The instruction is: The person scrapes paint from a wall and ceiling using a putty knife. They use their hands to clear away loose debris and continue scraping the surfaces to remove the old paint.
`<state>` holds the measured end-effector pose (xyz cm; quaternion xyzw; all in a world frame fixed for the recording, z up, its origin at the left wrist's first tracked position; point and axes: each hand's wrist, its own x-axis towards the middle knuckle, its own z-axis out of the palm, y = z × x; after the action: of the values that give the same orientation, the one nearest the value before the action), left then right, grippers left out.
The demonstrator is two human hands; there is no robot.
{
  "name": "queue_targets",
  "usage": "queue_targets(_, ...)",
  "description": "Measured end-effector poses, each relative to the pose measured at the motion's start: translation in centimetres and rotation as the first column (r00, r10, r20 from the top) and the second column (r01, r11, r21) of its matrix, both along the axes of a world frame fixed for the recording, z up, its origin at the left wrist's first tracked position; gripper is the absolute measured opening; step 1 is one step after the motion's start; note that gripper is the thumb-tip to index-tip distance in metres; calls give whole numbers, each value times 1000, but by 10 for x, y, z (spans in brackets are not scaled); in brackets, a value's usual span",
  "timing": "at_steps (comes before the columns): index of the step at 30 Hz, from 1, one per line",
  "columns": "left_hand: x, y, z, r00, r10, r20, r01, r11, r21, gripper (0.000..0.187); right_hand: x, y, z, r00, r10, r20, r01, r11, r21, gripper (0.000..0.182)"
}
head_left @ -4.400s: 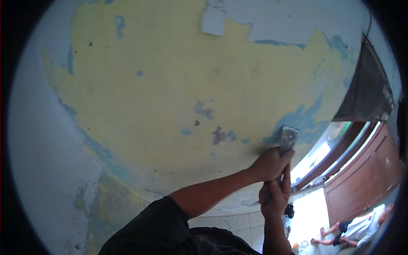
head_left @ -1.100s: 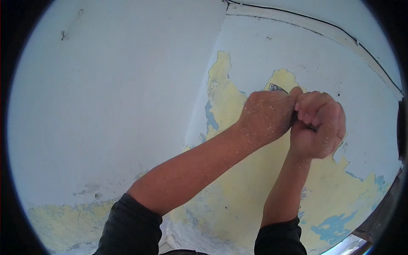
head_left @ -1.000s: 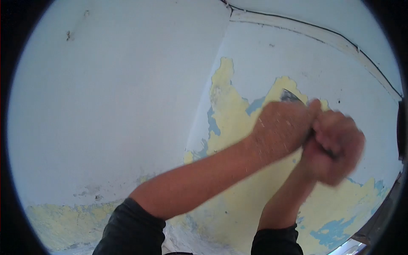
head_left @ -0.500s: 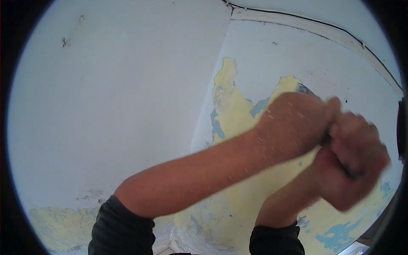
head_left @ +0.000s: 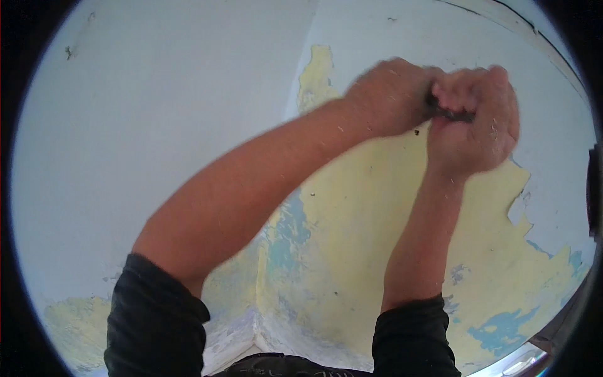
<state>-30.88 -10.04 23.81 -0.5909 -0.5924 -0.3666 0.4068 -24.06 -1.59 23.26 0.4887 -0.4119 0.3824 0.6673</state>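
Note:
Both my hands are raised in front of the wall point(head_left: 364, 232), closed around one scraper point(head_left: 461, 117). My left hand point(head_left: 396, 97) grips it farther forward. My right hand point(head_left: 480, 125) wraps the rear of its dark handle, with the palm side partly facing me. Only a short stretch of handle shows between the hands; the blade is hidden behind my left hand. Around them, white paint point(head_left: 377, 38) borders a wide stripped area of pale yellow with blue patches. Small flakes hang in the air before my forearms.
A wall corner runs down at centre left, beside a mostly white wall point(head_left: 169, 94). Loose paint point(head_left: 519, 207) has a ragged edge at right. A black cable point(head_left: 521, 22) follows the top right. A dark object point(head_left: 593, 188) stands at the right edge.
Both hands have moved up and left in view with the scraper, and my right forearm is more upright. The view has tilted downward. The blade, partly visible before, is now hidden.

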Motion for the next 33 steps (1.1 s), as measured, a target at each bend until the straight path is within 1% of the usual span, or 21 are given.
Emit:
queue_targets(3, 4, -12, 15, 963, 162, -215, -183, 980, -79, 28, 15, 0, 3, 989, 141, 44, -143, 988, 54, 32)
queue_targets(6, 46, -37, 17, 958, 89, -272, -143, 973, -184, 26, 55, -3, -1, 987, 138, 79, -155, 951, 269, 41)
queue_targets(8, 14, -24, 18, 965, 111, -237, -161, 966, -202, 27, 37, 0, 2, 979, -194, 65, 197, 979, -46, 40)
queue_targets(9, -7, -14, 21, 968, 128, -215, -175, 961, -214, 28, 25, 3, 4, 977, -198, 82, 202, 978, -46, 40)
queue_targets(11, -10, -19, 27, 981, 127, -146, -163, 948, -275, 29, 4, 0, 12, 978, 89, 188, -121, 979, 166, 35)
queue_targets(14, 42, -47, 47, 945, 194, -262, -284, 886, -367, 33, 20, -5, 31, 997, -61, 44, 56, 993, 108, 32)
queue_targets(16, 76, -69, 51, 901, 232, -367, -389, 807, -444, 39, 54, 56, 66, 883, 173, 437, -380, 811, 445, 19)
queue_targets(17, 64, -75, 40, 996, 2, -87, -33, 933, -358, 31, 50, 43, 55, 946, 50, 320, -173, 914, 367, 21)
queue_targets(18, 40, -61, 37, 997, -3, -81, -27, 933, -359, 31, 43, 29, 41, 971, -101, 218, 43, 966, 256, 23)
queue_targets(20, -11, -28, 43, 974, 58, -219, -137, 922, -362, 33, -11, 17, 27, 972, 58, 227, -95, 983, 156, 27)
queue_targets(21, -10, -31, 41, 976, 65, -209, -138, 922, -361, 33, -39, 12, 27, 983, 160, 88, -151, 983, -106, 41)
queue_targets(22, -5, -37, 45, 966, 164, -201, -230, 898, -375, 32, -34, -4, 26, 981, 168, 93, -158, 982, -105, 41)
queue_targets(24, 23, -48, 48, 949, 254, -188, -310, 863, -398, 31, 10, -44, 24, 973, -177, -148, 197, 971, 138, 40)
queue_targets(26, 74, -64, 42, 926, 378, -5, -353, 861, -366, 26, 28, -59, 17, 966, -245, -86, 253, 962, 103, 43)
queue_targets(27, 66, -60, 41, 879, 392, -272, -468, 823, -323, 24, 22, -50, 21, 970, -214, -119, 229, 965, 130, 43)
queue_targets(28, 8, -38, 55, 883, 387, -264, -460, 826, -326, 24, 14, -39, 25, 971, -184, -150, 207, 965, 159, 44)
queue_targets(29, -42, -16, 60, 756, 287, -588, -467, 866, -177, 28, -17, -21, 35, 918, -256, -304, 313, 937, 156, 43)
queue_targets(30, -80, -6, 45, 510, 201, -836, -419, 907, -37, 34, -110, 84, 75, 947, 245, 206, -314, 833, 456, 42)
queue_targets(31, -59, -21, 52, 604, 326, -727, -713, 629, -311, 46, -78, 38, 47, 989, 16, 145, -66, 935, 348, 42)
queue_targets(32, -47, -32, 54, 596, 338, -729, -723, 620, -304, 46, -34, -20, 24, 970, -217, 106, 190, 957, 222, 42)
queue_targets(33, -38, -39, 55, 599, 330, -729, -679, 691, -246, 45, -23, -30, 31, 973, -207, 100, 181, 958, 222, 42)
